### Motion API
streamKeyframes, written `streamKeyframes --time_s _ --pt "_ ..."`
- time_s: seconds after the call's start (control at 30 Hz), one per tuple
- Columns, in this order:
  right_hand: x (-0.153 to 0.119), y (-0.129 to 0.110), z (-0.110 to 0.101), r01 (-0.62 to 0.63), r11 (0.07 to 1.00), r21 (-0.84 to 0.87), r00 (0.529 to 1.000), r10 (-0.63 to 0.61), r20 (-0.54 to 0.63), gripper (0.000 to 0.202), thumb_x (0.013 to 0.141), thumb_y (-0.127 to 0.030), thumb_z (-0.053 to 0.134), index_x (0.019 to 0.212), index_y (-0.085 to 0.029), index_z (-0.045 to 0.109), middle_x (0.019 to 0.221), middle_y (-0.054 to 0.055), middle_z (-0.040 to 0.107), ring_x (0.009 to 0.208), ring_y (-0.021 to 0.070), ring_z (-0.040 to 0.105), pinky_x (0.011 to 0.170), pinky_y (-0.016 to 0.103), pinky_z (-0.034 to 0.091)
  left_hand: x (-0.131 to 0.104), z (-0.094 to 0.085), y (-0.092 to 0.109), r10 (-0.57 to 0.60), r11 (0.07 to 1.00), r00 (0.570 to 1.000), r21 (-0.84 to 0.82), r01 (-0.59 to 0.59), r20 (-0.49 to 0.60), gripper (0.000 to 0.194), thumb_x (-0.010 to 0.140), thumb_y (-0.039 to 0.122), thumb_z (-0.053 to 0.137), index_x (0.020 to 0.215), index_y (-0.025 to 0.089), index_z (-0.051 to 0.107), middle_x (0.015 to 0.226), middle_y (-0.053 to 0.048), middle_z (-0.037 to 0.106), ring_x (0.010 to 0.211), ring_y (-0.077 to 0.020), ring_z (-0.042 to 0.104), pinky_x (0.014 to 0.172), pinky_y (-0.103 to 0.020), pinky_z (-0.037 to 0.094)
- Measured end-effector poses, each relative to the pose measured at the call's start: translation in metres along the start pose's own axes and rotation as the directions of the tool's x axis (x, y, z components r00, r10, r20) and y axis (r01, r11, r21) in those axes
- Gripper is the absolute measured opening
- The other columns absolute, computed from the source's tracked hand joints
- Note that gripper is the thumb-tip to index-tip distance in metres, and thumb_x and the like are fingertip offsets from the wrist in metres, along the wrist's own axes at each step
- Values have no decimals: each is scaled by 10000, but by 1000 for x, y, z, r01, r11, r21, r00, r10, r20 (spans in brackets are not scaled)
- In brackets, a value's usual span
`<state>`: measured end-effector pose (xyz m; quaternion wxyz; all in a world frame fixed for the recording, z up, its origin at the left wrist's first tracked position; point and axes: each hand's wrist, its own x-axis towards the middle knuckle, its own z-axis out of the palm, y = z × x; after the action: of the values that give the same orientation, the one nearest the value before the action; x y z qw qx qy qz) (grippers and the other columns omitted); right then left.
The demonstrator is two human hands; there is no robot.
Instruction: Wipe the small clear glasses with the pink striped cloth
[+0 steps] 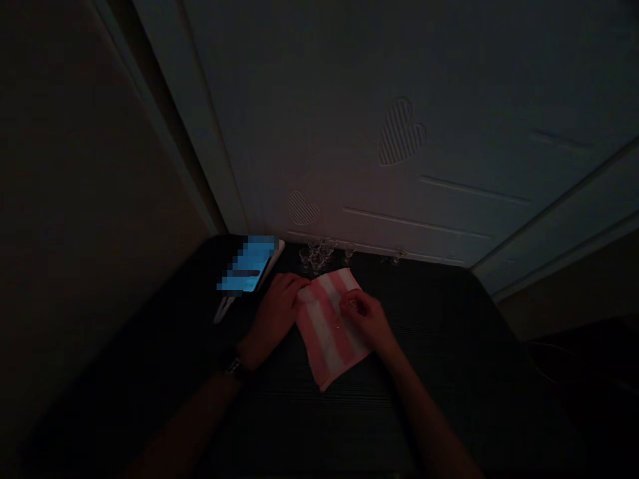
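A pink-and-white striped cloth (327,332) lies spread on the dark table. My left hand (280,303) rests at the cloth's upper left edge, fingers stretched out and touching it. Over the cloth's right side, my right hand (367,316) is closed, with thumb and fingers pinching a small shiny clear piece (353,305). Its exact kind is hard to make out in the dim light. A tiny glint shows on the cloth just left of this hand. Beyond the cloth stands a cluster of small clear glass-like pieces (317,256).
Left of my left hand, a lit phone-like screen (249,266) leans on a white stand, its picture blurred out. More small clear pieces (397,258) stand along the back edge. Behind the table (319,426) rises a pale panel (319,133) with raised striped hearts.
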<state>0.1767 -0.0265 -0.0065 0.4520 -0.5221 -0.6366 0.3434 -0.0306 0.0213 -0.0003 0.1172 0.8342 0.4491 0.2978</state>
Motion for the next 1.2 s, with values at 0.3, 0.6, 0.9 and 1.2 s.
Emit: streamKeyframes --time_s 0.3,0.6,0.9,1.2 --pt "2 3 3 -18 999 48 1000 19 -12 134 762 -290 548 839 -189 588 770 1 594 714 137 544 658 238 432 -10 10 32 204 974 970 -124 -188 133 239 852 275 481 1074 222 552 1074 -38 578 1037 -199 486 934 -380 384" --pt "3 5 -6 -31 999 -34 998 29 -53 166 804 -298 498 928 -200 551 869 15 591 757 139 548 683 253 430 -9 12 29 161 984 974 -106 -145 160 204 873 240 438 1037 208 555 1052 -37 598 997 -190 519 896 -361 404" --pt "-1 13 -15 -172 847 -504 954 16 -299 251 703 -168 504 947 -170 562 883 86 564 855 227 496 758 349 389 -9 11 31 185 981 974 -78 -176 133 183 869 213 444 988 208 583 1017 -32 591 988 -190 500 897 -370 392" --pt "0 1 -12 -101 956 -276 982 50 -185 142 773 -239 486 850 -194 597 792 22 609 724 154 549 656 258 405 -8 12 34 166 983 984 -88 -160 67 195 862 230 461 1006 226 591 1013 -38 572 977 -190 496 891 -385 403"
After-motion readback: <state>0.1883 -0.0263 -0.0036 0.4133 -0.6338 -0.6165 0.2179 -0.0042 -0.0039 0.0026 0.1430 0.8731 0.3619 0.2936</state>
